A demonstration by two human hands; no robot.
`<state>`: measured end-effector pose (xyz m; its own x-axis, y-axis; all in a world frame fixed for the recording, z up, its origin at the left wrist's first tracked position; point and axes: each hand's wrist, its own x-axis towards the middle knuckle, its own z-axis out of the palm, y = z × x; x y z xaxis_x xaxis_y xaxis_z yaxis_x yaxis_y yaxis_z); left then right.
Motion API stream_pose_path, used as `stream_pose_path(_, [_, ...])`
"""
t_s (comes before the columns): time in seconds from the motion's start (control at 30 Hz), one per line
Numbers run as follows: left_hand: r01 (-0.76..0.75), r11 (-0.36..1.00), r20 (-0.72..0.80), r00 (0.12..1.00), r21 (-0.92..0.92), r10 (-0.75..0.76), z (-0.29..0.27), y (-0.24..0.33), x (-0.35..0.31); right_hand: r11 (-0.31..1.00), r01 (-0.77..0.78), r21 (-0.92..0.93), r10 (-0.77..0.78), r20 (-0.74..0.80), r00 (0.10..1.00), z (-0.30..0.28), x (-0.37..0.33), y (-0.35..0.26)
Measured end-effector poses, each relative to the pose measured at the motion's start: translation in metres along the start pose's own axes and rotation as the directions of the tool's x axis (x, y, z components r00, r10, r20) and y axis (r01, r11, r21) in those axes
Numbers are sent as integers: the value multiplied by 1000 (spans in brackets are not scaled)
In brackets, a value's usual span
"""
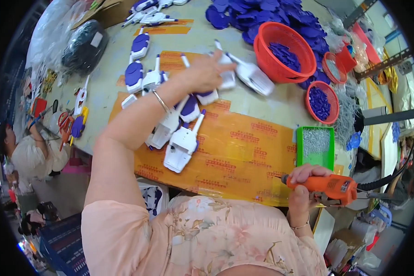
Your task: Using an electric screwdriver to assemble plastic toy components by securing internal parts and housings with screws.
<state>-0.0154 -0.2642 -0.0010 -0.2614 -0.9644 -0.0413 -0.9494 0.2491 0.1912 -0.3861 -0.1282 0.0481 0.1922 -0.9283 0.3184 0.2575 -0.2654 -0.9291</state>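
Observation:
My left hand [207, 73] reaches over the far middle of the table, its fingers spread and slightly blurred. Close to its fingertips lie a white plastic housing [227, 76] and another white housing with a narrow neck [255, 79], hollow side up. Whether the fingers touch either one is hard to see. Under and around my left forearm are several white-and-purple housings, one of them a hollow white one [181, 147] nearest me. Wrapped round an orange electric screwdriver [326, 186], my right hand [306, 181] holds it level at the table's near right edge, bit pointing left.
Orange taped sheeting [244, 152] covers the near table. To the right stand a green tray of screws [316, 142], a small red basket [323, 102] and a larger red basket [285, 53] of purple parts. Purple pieces [262, 11] are heaped behind. Another person [37, 142] sits at left.

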Motion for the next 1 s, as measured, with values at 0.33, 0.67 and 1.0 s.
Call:
stream_pose_path(0.33, [-8,893,-402,895,-449,-194,-49,-55,-32,987,68,-146,-85,-115,990,2,-7,-2])
stream_pose_path(0.67, [434,876,-439,759,-208,-480,-35,-299,17,961,55,-272,-97,-143,985,18,8,-3])
stream_pose_path(1.0, [161,867,-243,922,-471,-303,-24,-259,-19,971,19,-238,-54,-143,988,20,16,-1])
